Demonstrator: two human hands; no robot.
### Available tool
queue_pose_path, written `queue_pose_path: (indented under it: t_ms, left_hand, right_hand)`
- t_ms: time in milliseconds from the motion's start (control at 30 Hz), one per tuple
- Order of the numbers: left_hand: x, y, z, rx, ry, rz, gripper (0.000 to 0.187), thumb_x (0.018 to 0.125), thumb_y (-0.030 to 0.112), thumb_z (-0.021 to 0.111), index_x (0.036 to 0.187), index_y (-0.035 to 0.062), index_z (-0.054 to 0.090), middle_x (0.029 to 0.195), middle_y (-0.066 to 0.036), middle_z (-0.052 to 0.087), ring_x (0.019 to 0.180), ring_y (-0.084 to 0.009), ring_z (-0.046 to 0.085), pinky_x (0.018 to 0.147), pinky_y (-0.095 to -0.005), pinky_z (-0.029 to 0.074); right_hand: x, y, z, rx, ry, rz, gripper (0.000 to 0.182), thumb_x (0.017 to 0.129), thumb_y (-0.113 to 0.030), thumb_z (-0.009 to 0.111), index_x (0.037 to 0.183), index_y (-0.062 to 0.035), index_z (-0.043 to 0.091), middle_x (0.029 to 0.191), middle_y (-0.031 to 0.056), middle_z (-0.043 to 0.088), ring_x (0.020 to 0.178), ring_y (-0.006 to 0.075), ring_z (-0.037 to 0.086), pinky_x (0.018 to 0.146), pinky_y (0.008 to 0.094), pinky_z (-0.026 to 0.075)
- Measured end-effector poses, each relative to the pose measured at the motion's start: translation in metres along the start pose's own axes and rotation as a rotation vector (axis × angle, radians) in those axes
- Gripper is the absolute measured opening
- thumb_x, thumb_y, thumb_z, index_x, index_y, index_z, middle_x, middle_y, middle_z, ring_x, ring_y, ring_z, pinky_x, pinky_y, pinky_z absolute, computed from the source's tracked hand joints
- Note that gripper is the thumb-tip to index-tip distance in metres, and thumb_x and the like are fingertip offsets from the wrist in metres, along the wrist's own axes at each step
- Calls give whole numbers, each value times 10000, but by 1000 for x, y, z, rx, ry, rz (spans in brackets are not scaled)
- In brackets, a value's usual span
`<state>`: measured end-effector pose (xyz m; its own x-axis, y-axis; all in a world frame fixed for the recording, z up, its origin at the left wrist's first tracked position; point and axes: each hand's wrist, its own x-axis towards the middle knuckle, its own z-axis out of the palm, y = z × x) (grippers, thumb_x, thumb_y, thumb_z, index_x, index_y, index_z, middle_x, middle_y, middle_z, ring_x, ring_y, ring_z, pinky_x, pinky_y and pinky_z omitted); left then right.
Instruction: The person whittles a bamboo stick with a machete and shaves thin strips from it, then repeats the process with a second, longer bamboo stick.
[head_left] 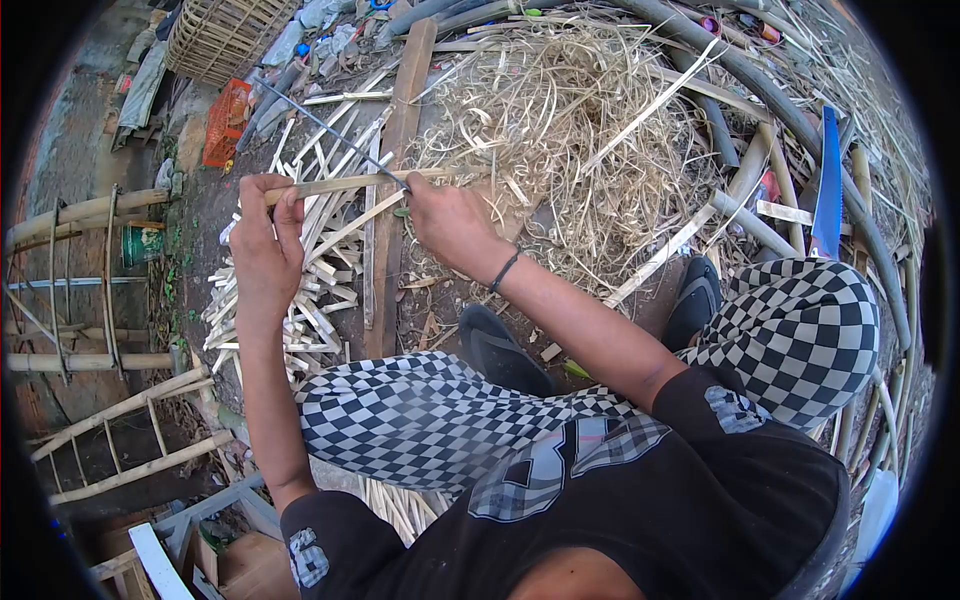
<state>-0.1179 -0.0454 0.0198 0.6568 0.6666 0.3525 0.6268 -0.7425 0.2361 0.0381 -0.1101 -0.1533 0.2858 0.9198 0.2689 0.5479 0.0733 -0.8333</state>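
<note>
My left hand (268, 245) is closed, with thumb and fingers pinching one end of a split bamboo strip (340, 184). The strip runs to the right, past the fingertips of my right hand (450, 225). That hand is closed too, around the near end of a long, thin, dark blade-like tool (325, 127), whose grip is hidden in the fingers. The tool slants away to the upper left and crosses the strip right at the right fingertips. Below both hands lies a worn wooden plank (408, 90).
A heap of split bamboo pieces (325, 265) lies left of the plank, curled shavings (590, 130) to its right. A blue saw-like blade (828, 185) stands at the right. Farther off are an orange crate (228, 122), a woven basket (215, 40) and a bamboo ladder (130, 470).
</note>
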Motion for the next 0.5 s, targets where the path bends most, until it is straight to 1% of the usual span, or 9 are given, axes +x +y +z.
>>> queue_pose_path:
  t_ms: [67,133,167,233,267,367,400,467,500]
  left_hand:
    - [0,-5,1,-5,11,25,89,1056,105,508,1084,21,512,712,-113,615,617,-234,650,561,-359,492]
    - [1,-8,1,18,24,-7,107,1068,123,484,1095,23,510,702,-49,584,595,-118,556,559,-282,448]
    - [2,-8,1,14,28,-4,107,1068,123,484,1095,23,510,702,-49,584,595,-118,556,559,-282,448]
    - [2,-4,3,-24,32,10,105,1067,117,482,1097,21,510,706,-52,580,599,-119,554,563,-280,449]
    - [2,-2,3,-11,23,23,110,1068,122,485,1097,19,510,709,-51,576,601,-120,550,567,-279,449]
    - [5,4,0,-9,17,19,114,1069,126,485,1096,19,509,707,-49,571,605,-121,546,570,-278,449]
    - [5,3,0,-9,12,13,114,1069,126,485,1096,19,509,707,-49,571,605,-121,546,570,-278,449]
    - [7,1,-2,0,48,35,86,1054,101,511,1081,20,513,691,-93,590,583,-197,607,549,-335,476]
    - [8,0,-3,2,46,37,86,1054,101,511,1081,20,513,691,-93,590,583,-197,607,549,-335,476]
  right_hand:
    - [0,37,10,-95,-122,229,216,879,-55,522,1051,56,588,766,264,692,739,428,709,676,528,563]
    - [-12,108,30,-191,-128,348,227,881,-55,529,1066,40,617,841,269,707,818,413,719,724,524,568]
    - [-9,113,30,-196,-123,347,227,881,-55,529,1066,40,617,841,269,707,818,413,719,724,524,568]
    - [-6,110,17,-228,-181,353,257,872,-46,533,1092,33,637,921,273,714,906,411,714,780,526,563]
    - [1,104,19,-216,-237,420,293,864,-38,531,1131,39,624,945,266,714,941,407,706,802,538,551]
    - [6,54,6,-165,-174,288,295,864,-36,529,1135,44,612,929,260,714,899,413,708,780,533,554]
    - [6,48,6,-163,-180,291,295,864,-36,529,1135,44,612,929,260,714,899,413,708,780,533,554]
    - [5,39,7,-125,-93,162,218,897,-50,526,1093,8,603,783,243,699,736,431,705,637,533,551]
    - [4,50,14,-121,-91,163,218,897,-50,526,1093,8,603,783,243,699,736,431,705,637,533,551]
